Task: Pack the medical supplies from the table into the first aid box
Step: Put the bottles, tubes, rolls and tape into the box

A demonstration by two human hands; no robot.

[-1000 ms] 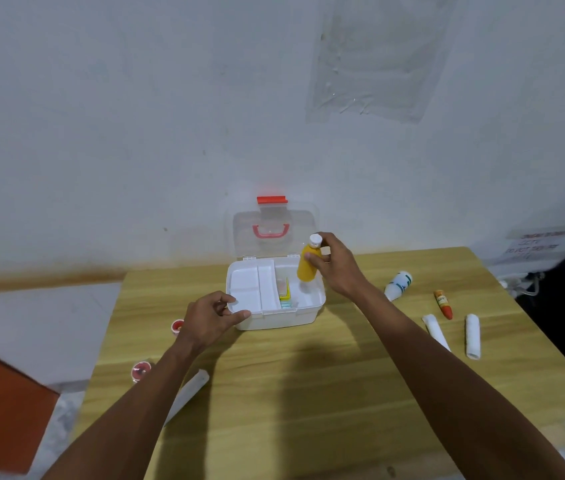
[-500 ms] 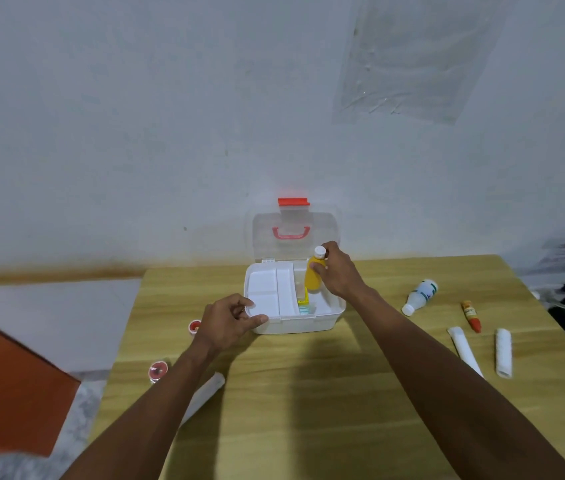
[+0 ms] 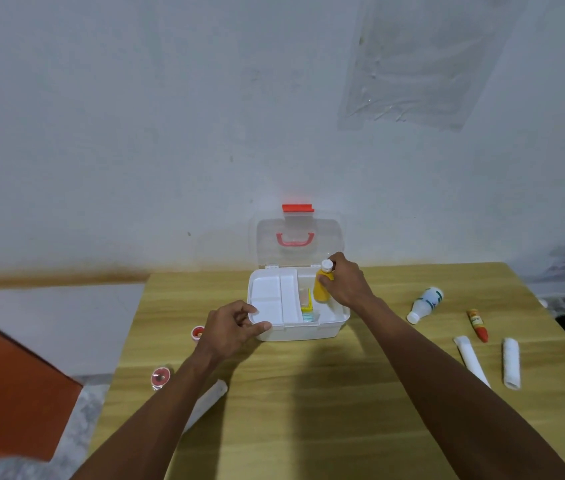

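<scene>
The white first aid box [image 3: 308,332] stands open at the table's far middle, its clear lid [image 3: 297,242] with a red handle upright against the wall. My right hand [image 3: 347,284] grips a yellow bottle [image 3: 321,289] with a white cap, held upright inside the box's right compartment. My left hand [image 3: 232,327] holds the box's front left corner. A white divider tray [image 3: 274,299] fills the left of the box, and small flat packets [image 3: 307,306] stand beside it.
On the wooden table [image 3: 308,410], right of the box, lie a white bottle [image 3: 425,304], an orange-red tube [image 3: 477,324], a white tube [image 3: 470,360] and a bandage roll [image 3: 511,362]. Left are two red tape rolls [image 3: 198,332] [image 3: 160,377] and a white wrapped item [image 3: 210,398].
My right hand has lowered the yellow bottle from above the box down into its right compartment. My left hand has stayed on the box's corner.
</scene>
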